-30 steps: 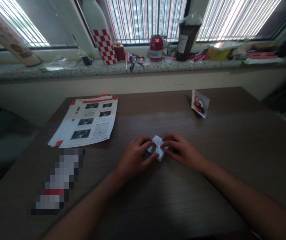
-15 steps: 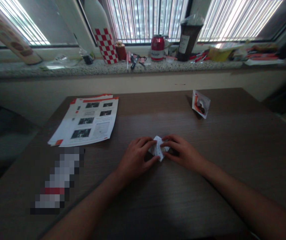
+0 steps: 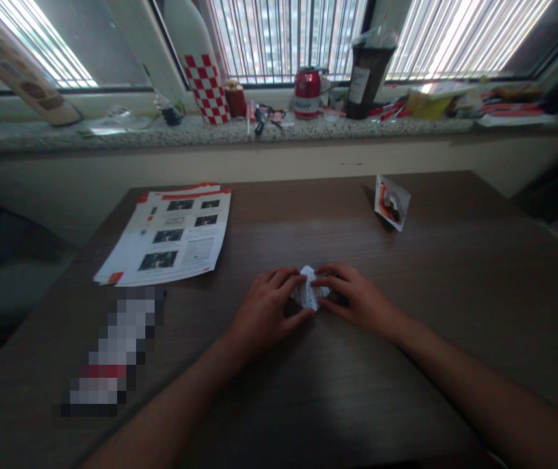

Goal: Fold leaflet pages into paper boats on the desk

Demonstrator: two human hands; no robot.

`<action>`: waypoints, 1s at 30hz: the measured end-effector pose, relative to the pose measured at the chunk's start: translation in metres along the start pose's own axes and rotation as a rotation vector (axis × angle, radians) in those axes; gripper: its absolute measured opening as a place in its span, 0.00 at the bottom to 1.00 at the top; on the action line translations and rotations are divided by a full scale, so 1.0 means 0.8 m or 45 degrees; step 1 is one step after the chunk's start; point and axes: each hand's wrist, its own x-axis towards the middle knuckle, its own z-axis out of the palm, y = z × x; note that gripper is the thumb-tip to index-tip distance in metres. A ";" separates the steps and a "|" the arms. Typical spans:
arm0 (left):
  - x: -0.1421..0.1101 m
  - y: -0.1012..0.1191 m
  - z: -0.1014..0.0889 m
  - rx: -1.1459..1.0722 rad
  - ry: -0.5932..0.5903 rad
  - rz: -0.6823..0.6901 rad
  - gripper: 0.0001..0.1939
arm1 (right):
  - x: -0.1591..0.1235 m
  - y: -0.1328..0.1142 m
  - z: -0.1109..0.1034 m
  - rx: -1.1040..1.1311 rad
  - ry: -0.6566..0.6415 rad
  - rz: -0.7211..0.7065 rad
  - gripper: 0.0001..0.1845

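Left hand (image 3: pixel 266 303) and right hand (image 3: pixel 359 299) on a small printed paper (image 3: pixel 309 290) on the table (image 3: pixel 430 273)
Fingers curved and parted, any pinch impossible to tell; the paper's print is illegible, a red can (image 3: pixel 306 85) behind shows partial lettering ending "ser"

Toward five o'clock, just off centre, the left hand (image 3: pixel 266 303) and right hand (image 3: pixel 357 296) hide the sides of a small white paper (image 3: pixel 310 290); its print is too small to read, and whether the fingertips pinch or merely press it is unclear. Both forearms run out of view, at seven and four o'clock. Pixelation masks an object (image 3: pixel 122 339) at eight. The checkered bottle (image 3: pixel 205 88) at eleven loses its top; sill clutter (image 3: pixel 508 107) at two blurs.
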 end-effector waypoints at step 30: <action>0.000 0.005 -0.001 -0.368 0.088 -0.008 0.22 | 0.006 -0.011 0.003 0.174 0.112 0.388 0.14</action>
